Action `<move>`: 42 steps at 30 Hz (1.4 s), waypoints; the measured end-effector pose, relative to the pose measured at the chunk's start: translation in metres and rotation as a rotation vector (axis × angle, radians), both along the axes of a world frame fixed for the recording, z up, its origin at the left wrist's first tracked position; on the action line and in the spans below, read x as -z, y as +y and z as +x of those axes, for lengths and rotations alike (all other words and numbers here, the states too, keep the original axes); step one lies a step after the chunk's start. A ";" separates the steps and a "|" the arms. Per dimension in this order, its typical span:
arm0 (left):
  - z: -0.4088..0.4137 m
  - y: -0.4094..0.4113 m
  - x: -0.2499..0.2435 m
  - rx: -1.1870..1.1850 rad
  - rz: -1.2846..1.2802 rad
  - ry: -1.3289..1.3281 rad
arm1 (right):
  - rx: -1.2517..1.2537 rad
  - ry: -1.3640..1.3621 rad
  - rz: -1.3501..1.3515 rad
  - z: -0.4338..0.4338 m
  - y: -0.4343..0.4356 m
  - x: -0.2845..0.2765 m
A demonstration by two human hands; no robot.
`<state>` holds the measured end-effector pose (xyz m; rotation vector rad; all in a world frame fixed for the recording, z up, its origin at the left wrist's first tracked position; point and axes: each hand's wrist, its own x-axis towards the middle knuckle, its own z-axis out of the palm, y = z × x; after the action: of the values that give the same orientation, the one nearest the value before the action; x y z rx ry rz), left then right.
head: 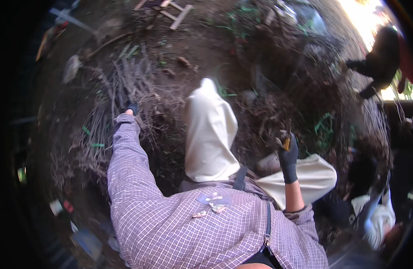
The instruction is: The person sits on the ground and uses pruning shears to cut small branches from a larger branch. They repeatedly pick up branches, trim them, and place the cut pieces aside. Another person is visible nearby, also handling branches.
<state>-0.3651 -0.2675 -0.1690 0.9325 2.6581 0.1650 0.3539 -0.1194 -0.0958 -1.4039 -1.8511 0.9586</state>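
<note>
My left hand (133, 109), in a dark glove, reaches out to a bundle of thin bare stems with roots (132, 80). It is small and blurred, and its fingers are hidden, so its grip does not show. My right hand (288, 158) wears a dark glove with bare fingertips. In it is a small tool with a yellow handle (286, 144); its working end is unclear against the dark soil. Cream cloth (209, 134) covers one bent leg between my hands. More cream cloth (307, 178) spreads behind my right wrist.
Another stem bundle with green ties (95, 144) lies at the left. Loose roots (267, 111) litter the soil ahead. A wooden frame (176, 15) lies at the far side. One person (381, 64) is at upper right, another (379, 218) at lower right.
</note>
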 end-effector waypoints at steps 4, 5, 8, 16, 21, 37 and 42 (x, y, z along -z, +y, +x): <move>-0.009 0.015 -0.003 0.107 -0.257 0.148 | 0.091 0.030 -0.007 0.044 0.027 0.004; -0.009 0.031 -0.018 0.138 -0.326 0.223 | 0.134 0.069 -0.017 0.055 0.031 0.010; 0.018 0.114 -0.068 0.277 -0.442 0.610 | 0.320 0.304 -0.140 0.099 0.043 0.037; 0.427 0.377 -0.015 1.236 0.183 -0.557 | 0.626 0.661 -0.389 0.110 0.053 0.095; 0.566 0.386 0.176 0.973 0.305 -0.368 | 0.496 0.836 -0.580 0.099 0.058 0.057; 0.549 0.356 0.029 0.495 0.787 -0.615 | 0.629 0.433 -0.365 0.108 0.082 0.125; 0.536 0.349 -0.049 0.368 0.881 -0.895 | 0.507 0.072 -0.368 0.077 0.099 0.127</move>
<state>0.1704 0.0820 -0.1203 1.1670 1.5057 1.3613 0.4307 -0.0209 -0.2228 -1.9062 -1.2052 1.0903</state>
